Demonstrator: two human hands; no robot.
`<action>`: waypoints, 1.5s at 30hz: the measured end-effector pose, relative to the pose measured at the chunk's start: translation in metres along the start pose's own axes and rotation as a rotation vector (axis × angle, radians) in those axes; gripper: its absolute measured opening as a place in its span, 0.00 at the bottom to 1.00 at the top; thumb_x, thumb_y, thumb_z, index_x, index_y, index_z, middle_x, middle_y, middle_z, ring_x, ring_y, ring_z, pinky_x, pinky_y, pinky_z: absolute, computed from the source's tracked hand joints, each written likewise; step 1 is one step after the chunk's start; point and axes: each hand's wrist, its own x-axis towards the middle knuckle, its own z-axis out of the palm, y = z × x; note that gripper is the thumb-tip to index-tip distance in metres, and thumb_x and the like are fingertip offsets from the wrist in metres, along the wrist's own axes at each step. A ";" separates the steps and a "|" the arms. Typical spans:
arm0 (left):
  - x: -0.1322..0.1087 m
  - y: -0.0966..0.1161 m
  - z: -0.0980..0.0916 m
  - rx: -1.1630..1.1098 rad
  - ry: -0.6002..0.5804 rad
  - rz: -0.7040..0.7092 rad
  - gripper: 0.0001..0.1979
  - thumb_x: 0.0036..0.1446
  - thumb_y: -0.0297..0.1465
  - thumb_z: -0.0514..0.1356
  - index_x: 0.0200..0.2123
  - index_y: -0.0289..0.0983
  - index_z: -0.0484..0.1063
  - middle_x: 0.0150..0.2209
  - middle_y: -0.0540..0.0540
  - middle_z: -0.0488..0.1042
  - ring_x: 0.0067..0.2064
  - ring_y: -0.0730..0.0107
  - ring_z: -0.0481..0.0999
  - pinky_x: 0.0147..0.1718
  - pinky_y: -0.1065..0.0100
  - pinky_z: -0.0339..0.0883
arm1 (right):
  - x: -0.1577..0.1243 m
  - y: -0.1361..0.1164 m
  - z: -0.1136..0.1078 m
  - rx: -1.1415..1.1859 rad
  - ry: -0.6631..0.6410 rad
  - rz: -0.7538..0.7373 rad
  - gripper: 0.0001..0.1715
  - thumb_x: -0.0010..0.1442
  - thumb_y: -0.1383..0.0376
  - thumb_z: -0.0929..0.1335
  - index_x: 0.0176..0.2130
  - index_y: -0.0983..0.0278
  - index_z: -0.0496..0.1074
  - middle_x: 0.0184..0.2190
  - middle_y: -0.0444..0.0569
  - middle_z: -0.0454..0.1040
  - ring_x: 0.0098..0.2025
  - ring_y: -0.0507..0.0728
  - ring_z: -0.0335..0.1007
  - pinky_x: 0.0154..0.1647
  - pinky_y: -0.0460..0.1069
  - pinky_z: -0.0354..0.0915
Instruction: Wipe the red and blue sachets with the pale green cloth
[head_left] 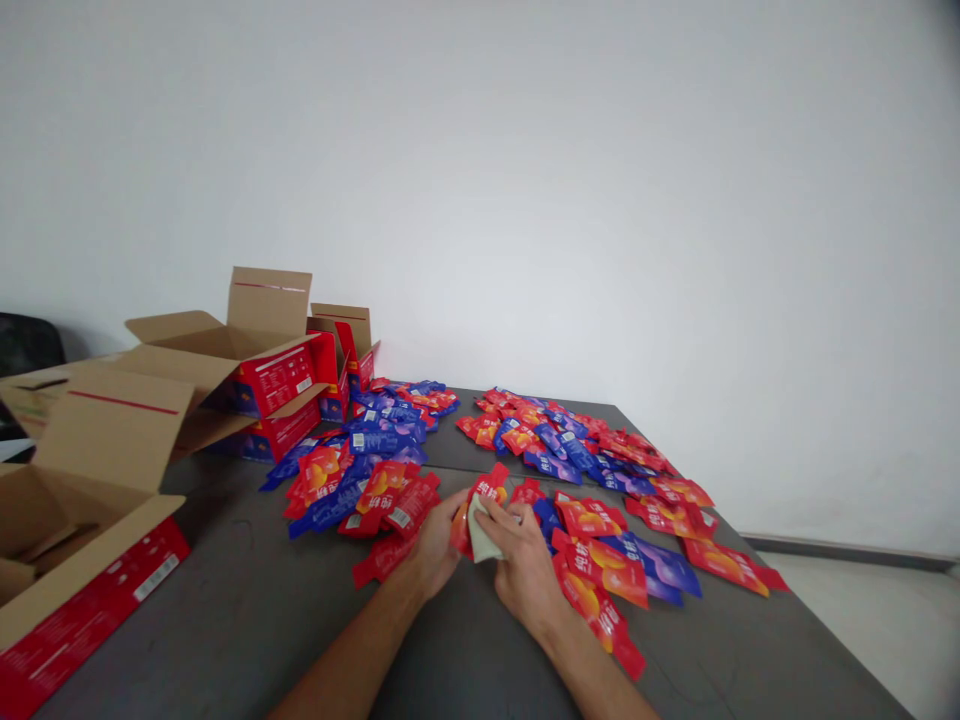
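My left hand (437, 545) is closed around the left side of a red pouch (491, 484) with an orange fruit print. In my right hand (521, 560) is a folded pale cloth (484, 537), its fingers pressing it against the front of the pouch. Both hands are just above the dark table, near its middle. Red pouches (411, 502) lie just left of my left hand. Close to my right hand are more red pouches (600, 568) and a blue pouch (664, 568). The lower part of the held pouch is partly hidden by fingers and cloth.
An open red cardboard box (90, 610) stands at the left front. Further back are open boxes (285, 378), stacked, and another box (364, 365). Piles of red and blue pouches (562, 440) cover the far half of the dark table (247, 620). A white wall (525, 200) stands behind.
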 end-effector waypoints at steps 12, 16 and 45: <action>0.004 0.029 -0.023 1.023 0.270 0.378 0.25 0.57 0.31 0.51 0.56 0.36 0.73 0.54 0.41 0.77 0.58 0.57 0.71 0.58 0.58 0.62 | -0.001 -0.005 -0.003 0.052 -0.087 0.019 0.53 0.39 0.84 0.60 0.61 0.56 0.69 0.65 0.43 0.66 0.55 0.60 0.63 0.55 0.57 0.66; 0.001 0.047 -0.037 1.453 0.459 0.524 0.29 0.56 0.29 0.53 0.62 0.30 0.66 0.61 0.35 0.70 0.63 0.54 0.66 0.63 0.54 0.56 | -0.004 0.006 0.002 0.031 -0.051 0.054 0.52 0.39 0.83 0.60 0.61 0.56 0.69 0.64 0.44 0.66 0.57 0.62 0.63 0.58 0.59 0.64; 0.047 -0.055 0.032 0.990 0.273 0.296 0.13 0.40 0.27 0.69 0.21 0.43 0.66 0.35 0.35 0.76 0.60 0.38 0.65 0.64 0.48 0.42 | -0.002 0.074 -0.044 -0.249 0.167 0.431 0.36 0.43 0.79 0.63 0.50 0.64 0.79 0.53 0.52 0.77 0.48 0.64 0.73 0.53 0.56 0.66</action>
